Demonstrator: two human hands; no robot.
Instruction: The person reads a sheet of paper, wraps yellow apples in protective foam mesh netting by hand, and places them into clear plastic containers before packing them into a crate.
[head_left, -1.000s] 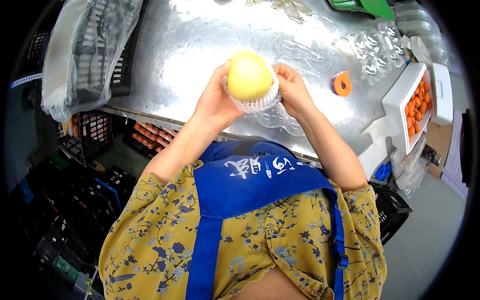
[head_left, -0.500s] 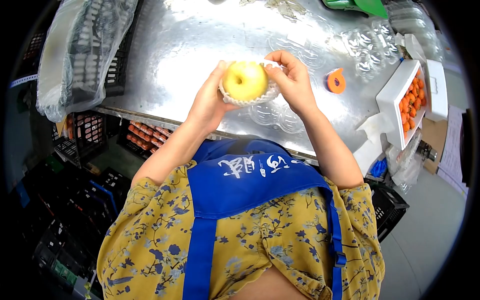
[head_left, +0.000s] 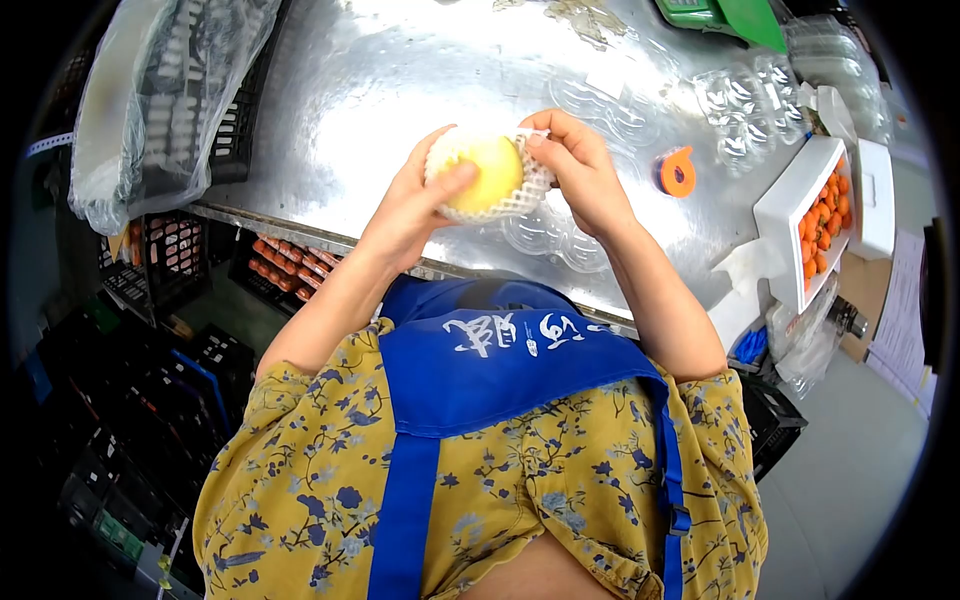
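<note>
Over a metal table, upper centre, left hand cups yellow fruit; right hand pinches its white net.

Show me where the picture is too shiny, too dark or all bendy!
Head view: white glare on the metal table; head view: the yellow fruit looks pale and washed out near its top; head view: black crates at lower left sink into deep shadow; head view: corners are black, and the table's front edge looks bowed.
</note>
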